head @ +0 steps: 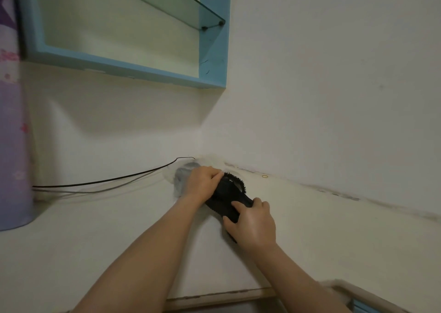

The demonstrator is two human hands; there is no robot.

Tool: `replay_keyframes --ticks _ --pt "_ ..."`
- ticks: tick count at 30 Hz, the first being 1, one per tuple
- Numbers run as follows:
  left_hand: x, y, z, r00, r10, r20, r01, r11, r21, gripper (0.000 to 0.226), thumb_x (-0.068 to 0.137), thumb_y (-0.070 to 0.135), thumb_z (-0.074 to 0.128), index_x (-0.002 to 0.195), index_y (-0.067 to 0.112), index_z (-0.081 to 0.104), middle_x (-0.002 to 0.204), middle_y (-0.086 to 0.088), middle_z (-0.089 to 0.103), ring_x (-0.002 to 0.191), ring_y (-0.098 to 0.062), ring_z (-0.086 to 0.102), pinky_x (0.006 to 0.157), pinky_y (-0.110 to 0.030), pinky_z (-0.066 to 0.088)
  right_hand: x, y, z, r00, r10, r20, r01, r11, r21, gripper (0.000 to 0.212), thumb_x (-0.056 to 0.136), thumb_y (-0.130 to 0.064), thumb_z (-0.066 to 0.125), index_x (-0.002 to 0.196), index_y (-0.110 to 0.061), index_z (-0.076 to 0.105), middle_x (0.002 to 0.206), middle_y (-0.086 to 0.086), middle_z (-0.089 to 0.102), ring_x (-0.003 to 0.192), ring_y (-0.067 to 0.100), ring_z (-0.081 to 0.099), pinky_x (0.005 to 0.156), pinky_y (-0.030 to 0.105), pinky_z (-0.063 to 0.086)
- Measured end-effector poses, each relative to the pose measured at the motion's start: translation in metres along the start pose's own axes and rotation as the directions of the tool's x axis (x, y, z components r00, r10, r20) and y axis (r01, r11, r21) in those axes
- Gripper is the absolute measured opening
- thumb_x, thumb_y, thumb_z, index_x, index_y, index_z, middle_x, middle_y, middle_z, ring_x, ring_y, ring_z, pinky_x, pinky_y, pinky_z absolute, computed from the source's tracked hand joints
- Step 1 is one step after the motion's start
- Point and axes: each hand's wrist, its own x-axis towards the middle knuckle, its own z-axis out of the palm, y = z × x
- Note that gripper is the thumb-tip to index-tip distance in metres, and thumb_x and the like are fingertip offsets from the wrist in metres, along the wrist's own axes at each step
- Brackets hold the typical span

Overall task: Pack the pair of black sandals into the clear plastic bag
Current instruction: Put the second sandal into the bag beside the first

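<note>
Our left hand point(202, 181) and right hand point(253, 222) grip the black sandals point(226, 198) beside the clear plastic bag point(181, 176); its limp mouth may collapse.

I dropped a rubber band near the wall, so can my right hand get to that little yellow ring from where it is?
Probably yes. The yellow ring lies on bare surface beyond the right hand, nothing between, but that hand holds the black sandals.

The scene is dimly and evenly lit. A soft shadow is cast below the wall niche point(124, 26). Straight lines are bent by wide-angle distortion; slight blur is present.
</note>
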Motion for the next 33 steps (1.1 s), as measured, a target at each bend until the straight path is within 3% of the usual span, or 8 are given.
replay_keyframes --ticks 3,12,15,17,19,22,26,33 --pt "-0.001 0.001 -0.008 1.000 0.002 -0.026 -0.002 1.000 -0.002 0.036 0.092 0.029 0.052 0.065 0.010 0.065 0.060 -0.001 0.058 0.072 -0.026 0.057 0.059 -0.028 0.030 0.000 -0.001 -0.003 0.999 0.038 -0.028 -0.038 0.999 0.000 0.045 0.084 -0.052 0.051 0.125 -0.033 0.052 0.108 0.009 0.051 0.108 0.029 0.042 0.073 0.032 0.048" --pt "-0.013 0.002 -0.007 1.000 0.015 0.014 -0.014 0.999 -0.051 0.032 0.095 0.022 0.050 0.072 0.006 0.065 0.077 -0.018 0.068 0.082 -0.034 0.061 0.068 -0.035 0.041 0.015 -0.024 -0.004 0.985 0.152 0.081 -0.148 0.988 -0.047 0.037 0.088 -0.046 0.050 0.113 -0.019 0.056 0.110 0.016 0.052 0.110 0.032 0.042 0.067 0.031 0.036" --pt "-0.018 0.005 -0.012 0.958 0.267 -0.108 -0.239 0.946 0.221 0.019 0.082 0.007 0.053 0.078 0.007 0.072 0.085 -0.015 0.074 0.089 -0.034 0.068 0.074 -0.034 0.053 0.018 -0.026 -0.001 0.983 0.160 0.086 -0.157 0.987 -0.035 0.037 0.088 -0.046 0.050 0.113 -0.018 0.056 0.110 0.017 0.053 0.111 0.032 0.042 0.068 0.031 0.038" --pt "-0.027 0.005 -0.006 0.908 0.418 -0.014 -0.392 0.861 0.324 0.012 0.065 0.007 0.058 0.070 0.005 0.069 0.073 -0.012 0.071 0.068 -0.029 0.069 0.054 -0.028 0.056 0.019 -0.025 0.000 0.983 0.165 0.085 -0.163 0.986 -0.038 0.038 0.088 -0.047 0.050 0.113 -0.018 0.055 0.111 0.016 0.052 0.111 0.032 0.042 0.068 0.032 0.038" --pt "-0.039 0.001 0.013 0.880 0.457 0.129 -0.463 0.768 0.442 0.015 0.054 0.008 0.072 0.066 0.007 0.064 0.070 -0.010 0.067 0.063 -0.026 0.067 0.044 -0.025 0.050 0.019 -0.023 0.000 0.981 0.171 0.086 -0.168 0.985 -0.044 0.038 0.087 -0.046 0.050 0.113 -0.019 0.055 0.111 0.016 0.053 0.111 0.032 0.042 0.068 0.032 0.037" --pt "-0.050 -0.003 0.033 0.932 0.193 0.307 -0.339 0.766 0.547 0.023 0.081 0.015 0.056 0.101 0.005 0.059 0.108 -0.014 0.062 0.103 -0.029 0.058 0.075 -0.037 0.049 0.017 -0.018 0.000 0.976 0.191 0.102 -0.185 0.981 -0.061 0.038 0.088 -0.047 0.049 0.114 -0.019 0.054 0.113 0.017 0.052 0.112 0.033 0.041 0.072 0.034 0.043" --pt "-0.054 -0.012 0.052 0.912 0.045 0.407 -0.302 0.746 0.594 0.035 0.086 0.011 0.047 0.120 0.001 0.054 0.127 -0.019 0.054 0.117 -0.034 0.050 0.095 -0.041 0.044 0.016 -0.012 0.002 0.972 0.214 0.101 -0.208 0.976 -0.065 0.041 0.088 -0.047 0.049 0.117 -0.019 0.053 0.115 0.017 0.053 0.114 0.033 0.042 0.077 0.034 0.046" --pt "-0.044 -0.022 0.059 0.904 -0.184 0.386 -0.068 0.829 0.555 0.032 0.091 0.007 0.047 0.119 0.007 0.061 0.124 -0.014 0.063 0.115 -0.030 0.059 0.097 -0.037 0.048 0.020 -0.012 0.005 0.976 0.185 0.113 -0.180 0.982 -0.053 0.041 0.088 -0.050 0.048 0.117 -0.021 0.053 0.113 0.016 0.052 0.112 0.032 0.041 0.070 0.032 0.038"
